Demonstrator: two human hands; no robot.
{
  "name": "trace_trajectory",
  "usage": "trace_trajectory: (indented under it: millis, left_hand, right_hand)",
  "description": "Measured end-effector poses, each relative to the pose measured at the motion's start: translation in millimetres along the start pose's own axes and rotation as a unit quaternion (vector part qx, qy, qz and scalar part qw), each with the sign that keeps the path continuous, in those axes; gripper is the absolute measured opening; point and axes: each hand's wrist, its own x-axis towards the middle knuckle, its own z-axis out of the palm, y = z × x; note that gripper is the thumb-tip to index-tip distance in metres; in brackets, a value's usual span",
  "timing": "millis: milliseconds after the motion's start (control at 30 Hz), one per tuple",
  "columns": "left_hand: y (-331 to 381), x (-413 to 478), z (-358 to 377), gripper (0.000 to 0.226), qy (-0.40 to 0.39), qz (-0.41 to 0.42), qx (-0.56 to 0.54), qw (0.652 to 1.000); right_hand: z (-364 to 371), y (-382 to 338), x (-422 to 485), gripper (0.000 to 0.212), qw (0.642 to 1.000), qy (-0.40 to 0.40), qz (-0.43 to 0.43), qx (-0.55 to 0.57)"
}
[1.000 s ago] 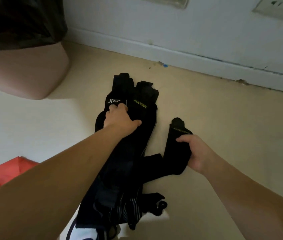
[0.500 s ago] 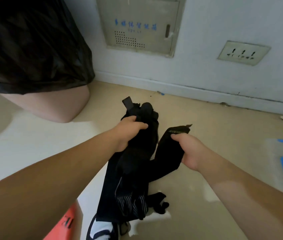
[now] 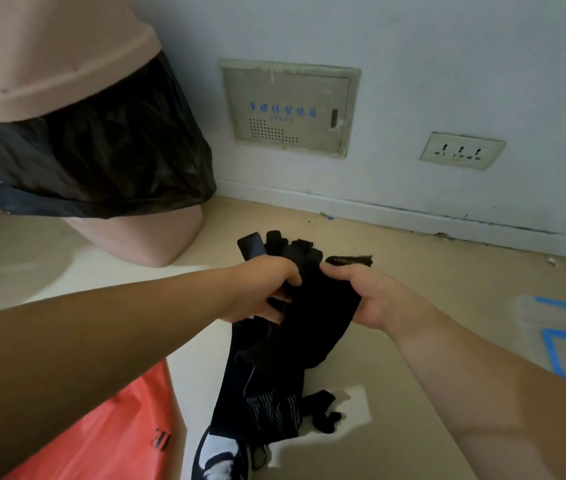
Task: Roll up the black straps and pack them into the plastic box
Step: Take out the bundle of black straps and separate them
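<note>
A bundle of black straps (image 3: 295, 344) hangs in front of me, lifted off the beige floor, with its lower ends trailing down toward my shoe. My left hand (image 3: 261, 289) grips the upper part of the bundle from the left, fingers curled round it. My right hand (image 3: 361, 292) grips one strap end (image 3: 349, 260) from the right, thumb on top. Several strap tips (image 3: 274, 245) stick up above my left hand. No plastic box is in view.
A pink bin (image 3: 143, 233) lined with a black bag (image 3: 101, 161) stands at the left by the wall. An orange-red bag (image 3: 112, 434) lies at lower left. My shoe (image 3: 219, 455) is at the bottom. Blue tape marks (image 3: 558, 351) are on the floor at right.
Both hands have lifted the straps off the floor and brought them together. The view has tilted up, showing more of the wall and the bin.
</note>
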Motion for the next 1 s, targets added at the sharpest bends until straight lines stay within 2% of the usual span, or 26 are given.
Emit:
trace_trajectory:
  millis: [67, 133, 167, 233, 267, 400, 467, 533, 600, 667, 700, 767, 833, 933, 1000]
  left_hand:
    - [1.6, -0.3, -2.7, 0.02, 0.002, 0.002, 0.168, 0.986]
    - [3.7, 1.7, -6.7, 0.013, 0.071, 0.021, 0.311, 0.948]
    - [2.4, 5.6, -10.1, 0.014, 0.116, 0.04, 0.34, 0.932]
    - [-2.0, 14.8, -11.8, 0.03, 0.207, 0.086, 0.33, 0.917]
    - [-4.6, 19.8, -11.3, 0.034, 0.229, 0.107, 0.323, 0.912]
    - [-8.5, 37.5, -10.1, 0.036, 0.169, 0.144, 0.39, 0.894]
    - [-7.2, 45.6, -15.4, 0.032, 0.17, 0.146, 0.422, 0.879]
    - [-8.5, 54.0, -24.8, 0.025, 0.186, 0.117, 0.454, 0.863]
    - [-12.3, 55.4, -34.2, 0.036, 0.188, 0.072, 0.487, 0.85]
    - [-13.5, 53.8, -37.4, 0.055, 0.168, 0.059, 0.469, 0.865]
    - [-12.1, 51.7, -35.7, 0.055, 0.157, 0.065, 0.448, 0.877]
    - [-6.0, 44.8, -27.8, 0.038, 0.143, 0.075, 0.41, 0.898]
    - [4.5, 30.4, -16.0, 0.028, 0.137, 0.077, 0.35, 0.924]
    - [31.1, -4.6, 7.0, 0.053, 0.103, 0.066, 0.182, 0.976]
    - [50.7, -30.4, 23.6, 0.076, 0.061, 0.049, 0.036, 0.996]
  right_hand:
    - [-2.2, -3.1, 3.5, 0.034, 1.0, -0.007, -0.001, -0.009]
    - [-2.7, -8.0, 3.5, 0.031, 1.0, -0.023, -0.009, -0.019]
    - [-2.5, -10.3, 2.8, 0.03, 0.999, -0.034, -0.016, -0.027]
    - [-3.8, -13.9, 1.7, 0.033, 0.997, -0.061, -0.035, -0.039]
    - [-4.3, -15.5, 1.1, 0.035, 0.995, -0.076, -0.048, -0.038]
    - [-15.2, -13.4, 1.5, 0.047, 0.987, -0.129, -0.088, -0.021]
    - [-26.5, -9.6, -1.2, 0.049, 0.984, -0.15, -0.097, -0.021]
    - [-36.7, -9.4, -5.6, 0.05, 0.979, -0.172, -0.105, -0.016]
    - [-42.0, -15.1, -10.6, 0.05, 0.974, -0.192, -0.117, 0.009]
    - [-43.1, -24.1, -16.0, 0.059, 0.97, -0.193, -0.145, 0.04]
    - [-42.5, -28.5, -19.6, 0.064, 0.968, -0.19, -0.155, 0.051]
    - [-40.2, -34.3, -30.5, 0.068, 0.967, -0.179, -0.172, 0.063]
    - [-36.2, -39.0, -44.5, 0.057, 0.97, -0.145, -0.188, 0.058]
    - [-27.1, -45.3, -72.4, 0.043, 0.978, -0.057, -0.201, 0.021]
    - [-24.7, -46.3, -93.0, 0.041, 0.978, -0.011, -0.208, -0.008]
